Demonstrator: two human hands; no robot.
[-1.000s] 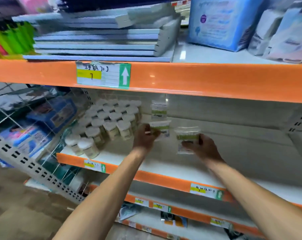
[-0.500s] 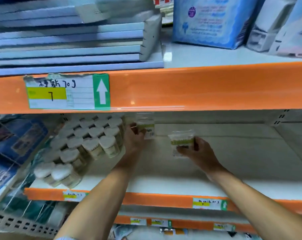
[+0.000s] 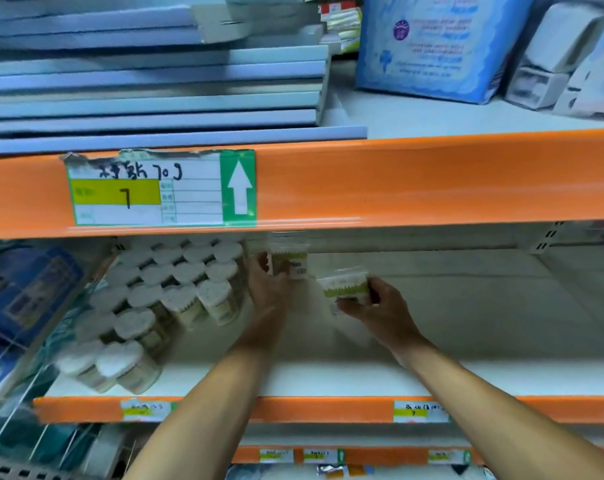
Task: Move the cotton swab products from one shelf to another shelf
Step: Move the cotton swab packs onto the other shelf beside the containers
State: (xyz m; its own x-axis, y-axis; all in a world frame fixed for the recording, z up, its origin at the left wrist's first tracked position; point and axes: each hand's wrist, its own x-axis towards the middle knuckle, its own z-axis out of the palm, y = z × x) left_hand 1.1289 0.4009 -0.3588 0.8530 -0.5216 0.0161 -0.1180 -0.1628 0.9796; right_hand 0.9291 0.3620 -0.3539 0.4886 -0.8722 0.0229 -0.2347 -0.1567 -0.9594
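Head camera view of 2 bare arms reaching into a white shelf [image 3: 467, 327] with an orange front edge. Left hand [image 3: 271, 289] grips a small clear cotton swab packet [image 3: 290, 259] upright, near the back of the shelf. Right hand [image 3: 376, 308] pinches a second swab packet [image 3: 345, 285] with a green band, just beside the first. Rows of white-lidded swab jars [image 3: 176, 289] stand to the left. A price label [image 3: 160, 188] with a white arrow sits on the orange edge above.

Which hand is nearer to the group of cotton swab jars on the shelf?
The left hand: it holds a cotton swab bag right beside the cotton swab jars, at their right edge. The right hand grips another bag farther right, clearly apart from them.
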